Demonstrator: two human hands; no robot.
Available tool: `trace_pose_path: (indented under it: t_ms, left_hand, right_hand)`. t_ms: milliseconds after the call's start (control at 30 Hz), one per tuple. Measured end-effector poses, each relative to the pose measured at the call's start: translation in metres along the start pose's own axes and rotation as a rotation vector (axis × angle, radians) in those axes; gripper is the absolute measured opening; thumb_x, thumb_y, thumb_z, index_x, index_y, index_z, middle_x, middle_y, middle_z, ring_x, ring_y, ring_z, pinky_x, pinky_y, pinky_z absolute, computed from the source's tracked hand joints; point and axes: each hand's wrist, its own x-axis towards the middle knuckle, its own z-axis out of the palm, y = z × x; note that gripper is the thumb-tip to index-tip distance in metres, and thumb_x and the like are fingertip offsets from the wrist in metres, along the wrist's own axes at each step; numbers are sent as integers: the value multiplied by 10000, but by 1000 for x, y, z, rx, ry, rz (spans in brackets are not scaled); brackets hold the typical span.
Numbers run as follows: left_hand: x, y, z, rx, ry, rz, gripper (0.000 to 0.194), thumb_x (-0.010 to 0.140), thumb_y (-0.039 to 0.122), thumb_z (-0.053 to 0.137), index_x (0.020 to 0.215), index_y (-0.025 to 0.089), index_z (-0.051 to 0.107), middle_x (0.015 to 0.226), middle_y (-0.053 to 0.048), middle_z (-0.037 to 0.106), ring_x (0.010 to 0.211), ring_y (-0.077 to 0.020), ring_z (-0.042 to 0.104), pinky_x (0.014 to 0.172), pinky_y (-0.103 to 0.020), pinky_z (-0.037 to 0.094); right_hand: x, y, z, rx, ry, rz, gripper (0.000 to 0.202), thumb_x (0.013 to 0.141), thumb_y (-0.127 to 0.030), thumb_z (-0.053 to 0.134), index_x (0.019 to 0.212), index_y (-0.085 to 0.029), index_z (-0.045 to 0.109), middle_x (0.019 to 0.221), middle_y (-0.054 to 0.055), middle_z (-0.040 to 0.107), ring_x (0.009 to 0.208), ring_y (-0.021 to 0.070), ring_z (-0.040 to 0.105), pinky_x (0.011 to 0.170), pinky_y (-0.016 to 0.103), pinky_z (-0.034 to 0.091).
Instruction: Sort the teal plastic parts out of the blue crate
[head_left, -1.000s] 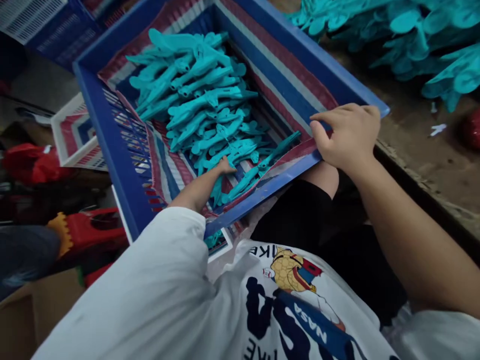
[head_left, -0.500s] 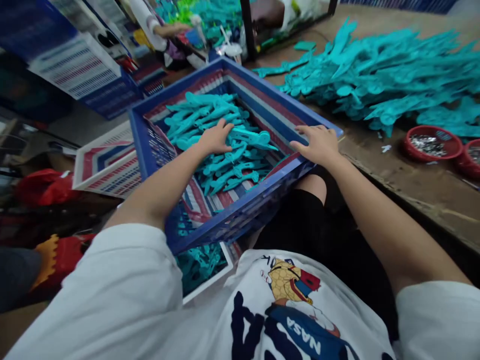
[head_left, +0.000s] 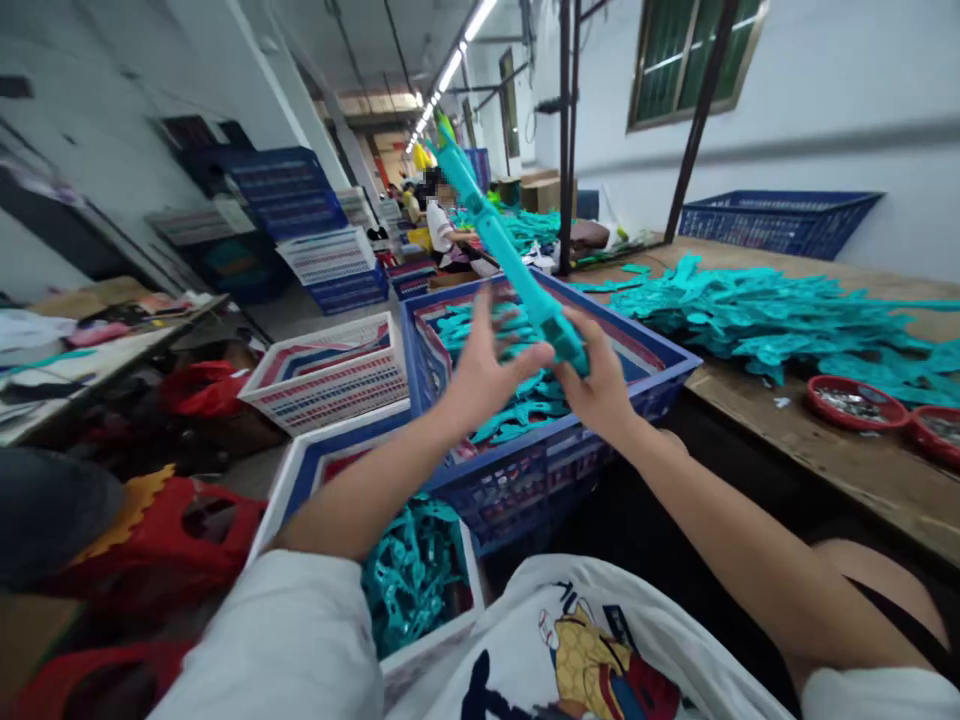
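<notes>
Right hand (head_left: 600, 385) grasps one long teal plastic part (head_left: 501, 240) above the blue slatted plastic crate (head_left: 679, 365); left hand (head_left: 480, 375) spread, released; many parts remain inside.

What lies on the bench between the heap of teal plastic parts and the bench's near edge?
In the head view, two red dishes of small metal bits sit there on the wooden bench, beside the teal heap.

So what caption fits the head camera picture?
Right hand lifts a long teal plastic part over the blue crate.
</notes>
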Motion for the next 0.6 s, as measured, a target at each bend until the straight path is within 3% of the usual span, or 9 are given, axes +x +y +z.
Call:
trace_pose_path:
  t_ms: [67, 133, 233, 333, 400, 467, 533, 600]
  left_hand:
    - [-39, 10, 20, -225, 48, -122, 1241, 919, 884, 863, 1867, 375, 244, 1748, -148, 499, 1614, -405, 554, 1332, -527, 534]
    - [-70, 12, 29, -322, 131, -188, 1226, 949, 828, 877, 1873, 405, 190, 1747, -139, 506, 1583, -369, 586, 1323, -494, 543]
    - [-109, 1, 21, -393, 212, -202, 1110, 1009, 770, 849, 1864, 441, 221, 1771, -116, 503, 1609, -347, 570, 1360, -502, 513]
    - [-142, -14, 6, -431, 249, -161, 967, 1053, 766, 791, 1836, 401, 356, 1788, -118, 514, 1668, -348, 519, 1407, -527, 464]
    - [-156, -19, -4, -446, 289, -168, 901, 1062, 760, 778, 1807, 388, 435, 1731, -120, 583, 1620, -343, 579, 1368, -524, 516]
    - [-162, -18, -18, -461, 364, -196, 838, 1069, 698, 792, 1788, 419, 462, 1630, -103, 667, 1458, -317, 713, 1253, -509, 623]
    - [-163, -15, -43, -451, 489, -191, 805, 1063, 595, 803, 1777, 454, 459, 1535, -81, 722, 1228, -275, 805, 1072, -464, 714]
    - [-167, -18, -80, -343, 642, -158, 818, 1023, 505, 799, 1769, 438, 470, 1467, -75, 744, 1032, -234, 813, 882, -383, 735]
  right_hand:
    - [-17, -15, 17, -107, -64, -185, 671, 1179, -569, 501, 1750, -219, 454, 1624, 237, 589, 1536, 410, 589, 1261, 659, 547]
    - [-32, -25, 28, -195, -96, -315, 717, 1172, -592, 546, 1757, -191, 439, 1622, 255, 585, 1511, 431, 584, 1240, 686, 530]
    - [-46, -36, 35, -234, -111, -419, 649, 1174, -624, 603, 1658, -199, 534, 1530, 240, 656, 1372, 414, 659, 1116, 614, 581]
    - [-55, -52, 42, -218, -124, -435, 486, 1203, -586, 588, 1511, -212, 630, 1406, 208, 736, 1252, 382, 727, 1011, 535, 606]
    - [-61, -65, 50, -184, -118, -420, 471, 1213, -587, 562, 1475, -207, 655, 1301, 200, 779, 1142, 375, 768, 949, 524, 625]
    - [-64, -78, 59, -62, -72, -260, 505, 1219, -611, 524, 1482, -201, 662, 1202, 192, 801, 1020, 355, 796, 881, 506, 654]
    - [-61, -86, 68, 179, 22, 92, 500, 1216, -635, 506, 1440, -220, 673, 1119, 159, 806, 897, 308, 799, 792, 456, 676]
    - [-49, -86, 71, 479, 140, 447, 463, 1177, -657, 555, 1307, -236, 698, 1059, 121, 801, 843, 269, 792, 730, 408, 686]
